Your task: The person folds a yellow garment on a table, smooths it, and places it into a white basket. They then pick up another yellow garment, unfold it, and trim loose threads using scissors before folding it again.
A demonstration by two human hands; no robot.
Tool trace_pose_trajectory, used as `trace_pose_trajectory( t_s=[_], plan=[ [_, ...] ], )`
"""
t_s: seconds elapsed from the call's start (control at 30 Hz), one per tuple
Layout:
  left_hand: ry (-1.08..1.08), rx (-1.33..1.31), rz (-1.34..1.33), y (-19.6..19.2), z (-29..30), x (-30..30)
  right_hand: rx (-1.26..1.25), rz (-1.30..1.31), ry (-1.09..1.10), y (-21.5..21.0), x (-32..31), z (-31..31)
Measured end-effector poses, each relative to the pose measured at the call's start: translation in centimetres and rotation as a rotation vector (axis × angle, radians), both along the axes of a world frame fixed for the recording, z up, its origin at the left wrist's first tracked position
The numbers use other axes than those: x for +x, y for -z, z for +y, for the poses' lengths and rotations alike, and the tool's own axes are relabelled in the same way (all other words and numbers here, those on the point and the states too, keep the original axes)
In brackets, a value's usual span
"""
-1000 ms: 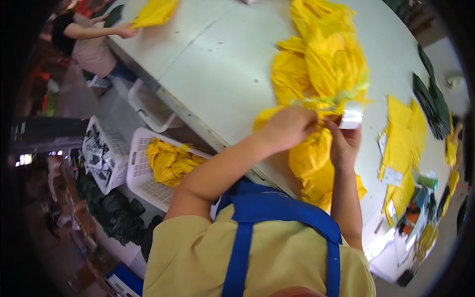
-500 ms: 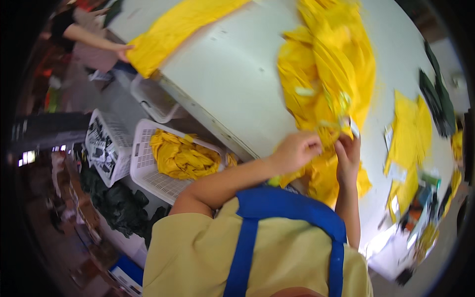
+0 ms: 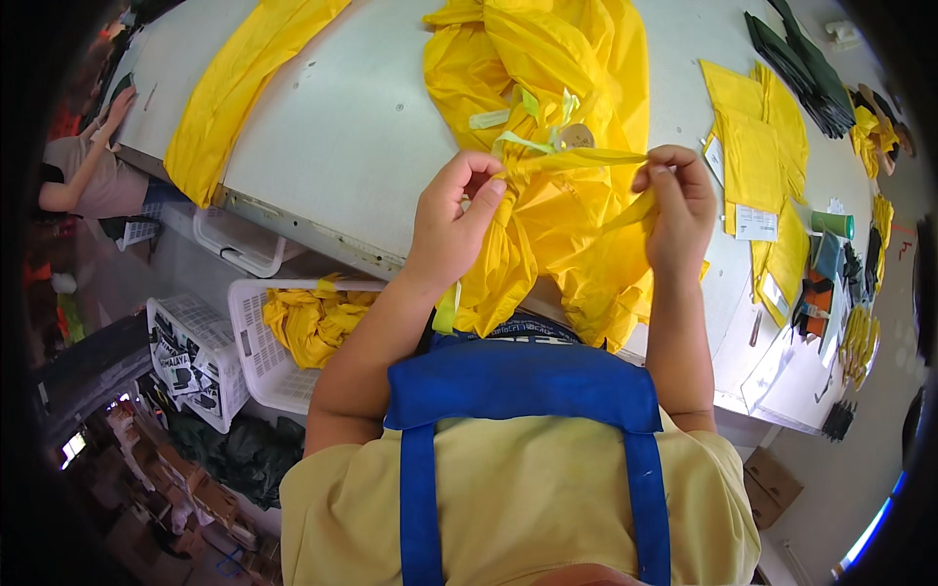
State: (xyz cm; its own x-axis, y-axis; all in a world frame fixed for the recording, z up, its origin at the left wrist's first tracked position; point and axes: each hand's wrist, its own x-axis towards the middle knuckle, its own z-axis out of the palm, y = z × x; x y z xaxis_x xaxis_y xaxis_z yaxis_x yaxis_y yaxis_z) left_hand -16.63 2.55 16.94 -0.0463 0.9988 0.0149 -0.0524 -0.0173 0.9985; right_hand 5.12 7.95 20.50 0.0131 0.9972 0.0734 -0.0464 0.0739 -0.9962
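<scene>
Head view: both hands [image 3: 567, 210] now wider apart, pinching a taut yellow strip [image 3: 576, 158] between them.

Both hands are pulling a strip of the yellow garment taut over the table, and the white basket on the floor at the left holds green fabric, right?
Not quite. In the head view the white basket holds yellow fabric, not green. The rest stands: left hand and right hand stretch a strip of the yellow garment over the table.
</scene>
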Motion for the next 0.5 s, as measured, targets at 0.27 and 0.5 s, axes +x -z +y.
trace_pose_trajectory(
  t_s=[0.27,0.5],
  plan=[
    [-0.004,-0.011,0.031,0.1,-0.4,1.3,0.754,-0.884,0.21,-1.6,-0.2,-0.2],
    [-0.007,0.281,0.439,-0.5,0.0,1.2,0.43,-0.568,-0.195,0.8,-4.2,-1.5]
  ],
)
